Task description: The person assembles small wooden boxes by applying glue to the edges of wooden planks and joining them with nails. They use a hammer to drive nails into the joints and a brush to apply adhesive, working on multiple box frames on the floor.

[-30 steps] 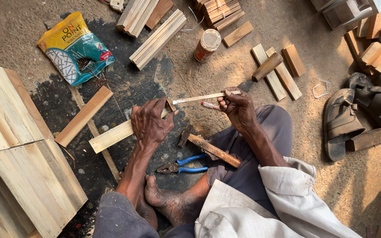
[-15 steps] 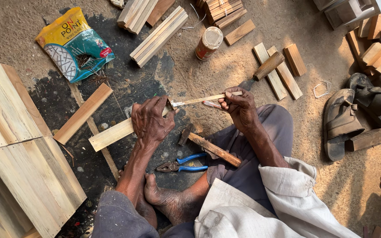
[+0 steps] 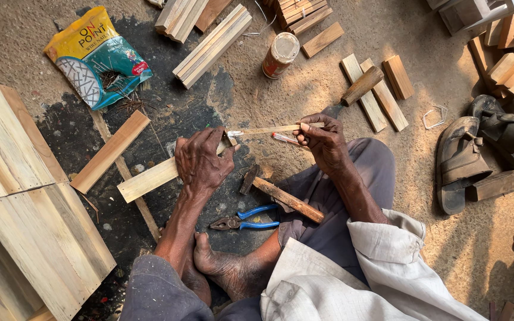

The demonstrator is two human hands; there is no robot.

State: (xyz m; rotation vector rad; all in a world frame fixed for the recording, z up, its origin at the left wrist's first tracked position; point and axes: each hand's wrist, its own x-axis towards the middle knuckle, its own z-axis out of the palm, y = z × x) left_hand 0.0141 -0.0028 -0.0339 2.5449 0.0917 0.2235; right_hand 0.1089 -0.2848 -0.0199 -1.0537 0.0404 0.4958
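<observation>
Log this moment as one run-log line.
left hand: pressing wood strip to ground | right hand: holding thin stick and pencil | nearby: hammer, blue pliers

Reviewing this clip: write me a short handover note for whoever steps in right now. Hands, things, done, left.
Left hand presses down on a pale flat wooden board on the ground.
Right hand grips a thin pale wooden strip that reaches across to the left hand; a red-and-white pencil lies just below it.
Wooden-handled hammer and blue-handled pliers lie by the knee, untouched.
Done: strip laid up to the board. Left: no fastening visible yet.
</observation>
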